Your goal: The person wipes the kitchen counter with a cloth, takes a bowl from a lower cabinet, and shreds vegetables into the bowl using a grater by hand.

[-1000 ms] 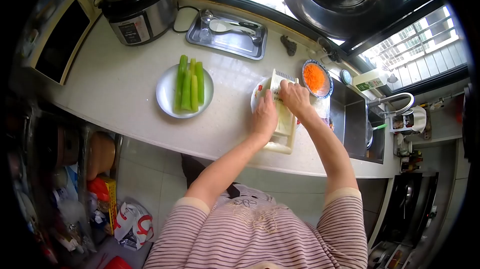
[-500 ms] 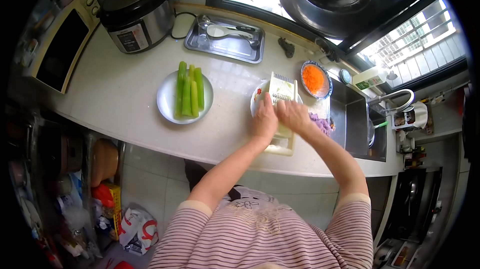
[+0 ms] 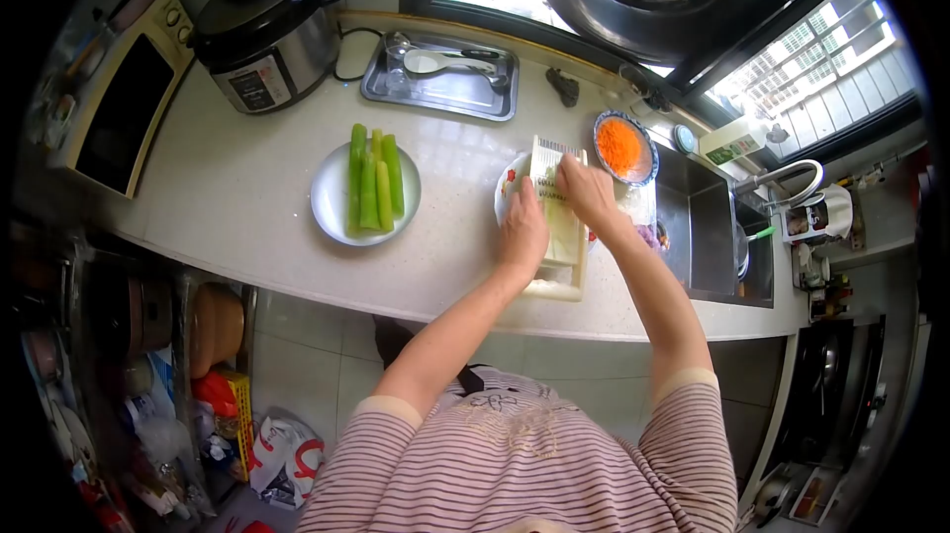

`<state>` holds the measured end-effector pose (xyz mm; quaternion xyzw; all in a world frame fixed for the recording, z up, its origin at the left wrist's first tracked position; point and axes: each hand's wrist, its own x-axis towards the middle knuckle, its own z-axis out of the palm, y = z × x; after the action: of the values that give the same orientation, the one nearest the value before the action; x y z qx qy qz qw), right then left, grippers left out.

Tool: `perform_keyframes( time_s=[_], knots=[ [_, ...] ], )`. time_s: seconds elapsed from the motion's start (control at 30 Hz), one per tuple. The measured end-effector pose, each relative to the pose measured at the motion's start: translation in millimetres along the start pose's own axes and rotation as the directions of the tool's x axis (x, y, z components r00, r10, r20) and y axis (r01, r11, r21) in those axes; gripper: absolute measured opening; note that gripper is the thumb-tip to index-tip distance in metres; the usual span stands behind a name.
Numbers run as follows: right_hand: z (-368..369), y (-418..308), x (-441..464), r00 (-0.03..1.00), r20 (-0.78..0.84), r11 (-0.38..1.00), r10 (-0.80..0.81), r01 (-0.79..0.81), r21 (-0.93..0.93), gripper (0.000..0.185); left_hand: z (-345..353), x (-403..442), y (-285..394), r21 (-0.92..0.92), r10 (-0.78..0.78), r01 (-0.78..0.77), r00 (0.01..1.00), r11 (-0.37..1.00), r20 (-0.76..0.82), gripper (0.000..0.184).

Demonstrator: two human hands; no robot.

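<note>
A cream-coloured grater (image 3: 562, 241) lies slanted over a white plate or bowl with a red pattern (image 3: 505, 187), its lower end near the counter's front edge. My left hand (image 3: 524, 231) grips the grater along its left side. On the upper part of its face is my right hand (image 3: 588, 193), fingers curled and pressed together; whatever they hold is hidden beneath them. To the left, several thick green stalks (image 3: 371, 187) rest on a pale round plate (image 3: 329, 211). A blue-rimmed bowl (image 3: 650, 172) of shredded carrot (image 3: 619, 147) stands beyond my right hand. Purple pieces (image 3: 648, 235) lie beside my right forearm.
A metal tray (image 3: 381, 88) with a white spoon (image 3: 426, 62) and other utensils sits at the back. The pressure cooker (image 3: 267, 33) and microwave (image 3: 124, 97) stand at left. On the right are the sink (image 3: 693, 206), faucet (image 3: 792, 169) and a white bottle (image 3: 734, 142).
My right hand has slid up along the grater, away from my body. My left hand stays at the grater's left side. The view has shifted slightly.
</note>
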<state>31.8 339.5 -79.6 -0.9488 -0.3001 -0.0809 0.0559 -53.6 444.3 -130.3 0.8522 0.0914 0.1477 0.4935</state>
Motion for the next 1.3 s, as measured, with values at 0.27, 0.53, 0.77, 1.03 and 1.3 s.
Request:
perform_keyframes(
  time_s=[0.27, 0.53, 0.77, 1.03, 1.3],
  knots=[
    [-16.4, -7.5, -51.1, 0.981, -0.180, 0.985, -0.066, 0.093, 0.146, 0.014, 3.0, 0.4, -1.7, -0.020, 0.016, -0.016, 0.999, 1.000, -0.028, 0.042],
    [-2.7, -21.2, -67.6, 0.957, -0.291, 0.999, -0.004, 0.017, 0.040, 0.012, -3.8, 0.1, 5.1, -0.061, -0.027, 0.028, 0.999, 0.998, 0.016, 0.041],
    [2.0, -20.2, -67.7, 0.953, -0.230, 0.974, -0.195, 0.161, -0.160, 0.012, -1.0, 1.3, 3.7, -0.092, -0.044, 0.046, 0.999, 0.995, 0.017, 0.036],
    [6.8, -0.9, -34.9, 0.965, -0.193, 0.982, -0.176, 0.160, -0.098, 0.012, -1.4, 0.7, 5.5, 0.031, -0.043, 0.042, 0.999, 0.999, 0.023, 0.045],
    [11.4, 5.1, -16.9, 0.978, -0.152, 0.986, -0.146, 0.131, -0.101, 0.011, 0.1, 0.5, 3.9, -0.011, -0.033, 0.033, 0.999, 0.999, 0.016, 0.042]
  ],
)
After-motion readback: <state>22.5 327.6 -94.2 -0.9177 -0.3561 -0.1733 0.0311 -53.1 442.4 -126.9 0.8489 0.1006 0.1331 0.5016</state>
